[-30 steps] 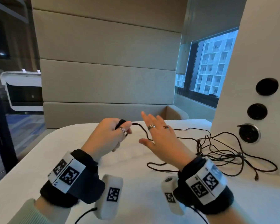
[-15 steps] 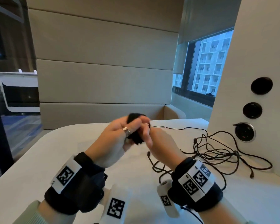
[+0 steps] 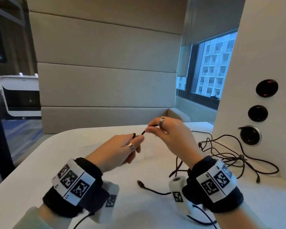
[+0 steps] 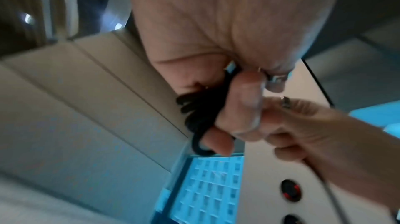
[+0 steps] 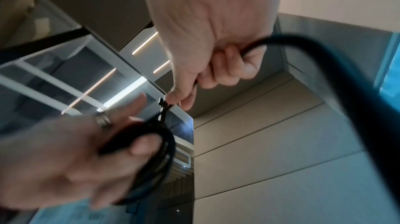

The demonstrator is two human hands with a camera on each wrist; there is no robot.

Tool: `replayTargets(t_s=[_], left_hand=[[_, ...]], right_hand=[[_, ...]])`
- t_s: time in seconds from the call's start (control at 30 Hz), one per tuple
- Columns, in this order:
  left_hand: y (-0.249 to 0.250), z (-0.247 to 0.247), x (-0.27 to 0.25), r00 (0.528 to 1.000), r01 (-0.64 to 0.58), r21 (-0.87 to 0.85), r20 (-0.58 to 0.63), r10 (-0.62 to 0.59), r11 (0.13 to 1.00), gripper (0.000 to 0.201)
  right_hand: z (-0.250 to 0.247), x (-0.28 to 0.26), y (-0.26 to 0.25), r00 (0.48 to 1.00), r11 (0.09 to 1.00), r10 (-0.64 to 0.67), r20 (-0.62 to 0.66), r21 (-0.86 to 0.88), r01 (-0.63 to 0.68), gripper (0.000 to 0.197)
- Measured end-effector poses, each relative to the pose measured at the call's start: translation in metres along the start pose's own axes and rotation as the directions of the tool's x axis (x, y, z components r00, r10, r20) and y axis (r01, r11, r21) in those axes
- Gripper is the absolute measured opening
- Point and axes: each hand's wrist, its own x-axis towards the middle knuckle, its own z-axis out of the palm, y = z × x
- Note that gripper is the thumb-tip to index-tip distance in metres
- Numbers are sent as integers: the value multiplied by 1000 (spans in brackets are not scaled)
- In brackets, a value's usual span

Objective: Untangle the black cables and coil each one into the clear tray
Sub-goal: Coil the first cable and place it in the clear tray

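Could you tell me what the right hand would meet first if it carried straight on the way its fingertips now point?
Most likely the left hand and the coiled black cable it holds; the right hand points leftward at them, though depth is uncertain.

The head camera is looking forward and down over both wrists, across the white worktop (image 3: 40, 162) toward the padded wall. Each wrist camera is peering up from just under its palm, very close. All three are sharing the coiled cable (image 4: 201, 107) between the fingers (image 5: 225, 71).
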Motion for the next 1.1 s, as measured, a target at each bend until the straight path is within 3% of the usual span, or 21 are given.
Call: replayTargets(t_s=[0.1,0.17,0.2,0.27,0.33,0.37,0.43,0.53,0.63,0.73,0.83,0.93,1.0,1.1], left_hand=[[12,2,-8,968,-4,-318,235,83,948,23],[20,4,-11,944,-16,-585,258,204,811,10],[25,6,-12,944,-51,-674,207,255,737,10],[30,10,-9,951,-178,-752,34,307,635,19],[27,9,-4,948,-296,-759,-157,277,580,25],[21,6,-1,935,-352,-711,-245,255,609,28],[8,-1,4,898,-402,-494,-376,228,771,29],[-9,-9,7,864,-307,-52,-434,255,950,29],[-15,-10,8,869,-152,206,-438,231,967,28],[-7,-9,2,938,-74,283,-306,163,956,39],[3,-8,-3,994,-70,282,-64,92,957,45],[4,-14,-7,996,-11,44,86,7,999,28],[4,-18,-10,994,24,-113,104,-12,993,26],[6,-22,-10,999,-17,-185,37,24,983,26]], right_hand=[[5,-1,9,982,996,-12,-190,-86,-4,32],[7,-2,15,979,989,20,-202,-138,-48,41],[10,-3,17,988,983,44,-151,-170,-70,38],[17,-5,14,995,974,73,69,-221,-57,27],[29,-9,4,954,989,60,292,-146,-17,29],[33,-11,-3,929,997,45,368,-79,-17,31],[39,-12,-9,883,999,14,468,26,-30,32],[30,-10,-8,832,997,-15,555,71,-30,23],[10,-6,-7,864,995,-92,495,72,65,18],[-5,-2,0,949,992,-126,289,36,121,16],[-7,-2,8,991,991,-104,86,-81,111,25],[-1,-5,16,998,967,-68,10,-246,69,49],[4,-6,24,1000,948,18,-8,-317,-20,44],[6,-6,31,994,900,93,62,-433,-57,36]])
